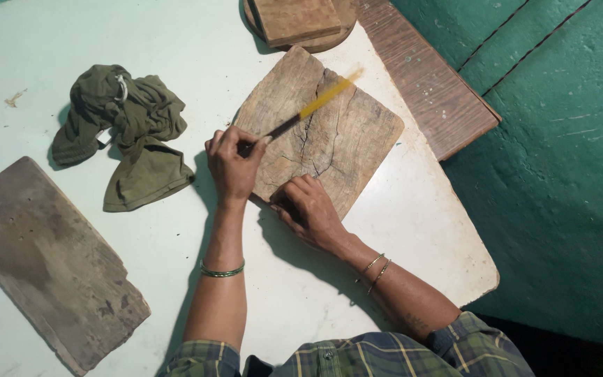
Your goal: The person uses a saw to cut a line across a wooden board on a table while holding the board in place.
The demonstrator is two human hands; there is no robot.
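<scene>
A cracked, weathered wooden board lies on the pale table in front of me. My left hand is at the board's left edge and grips a thin stick-like tool. The tool is dark near the hand, yellow toward its far end, and blurred by motion as it slants over the board. My right hand sits on the board's near corner with its fingers curled over the edge, holding it down. The left wrist wears a green bangle and the right wrist wears thin gold ones.
A crumpled olive-green cloth lies left of the board. A long grey plank is at the near left. A square block on a round wooden disc sits at the far edge. A brown plank lies along the table's right side, beside a green surface.
</scene>
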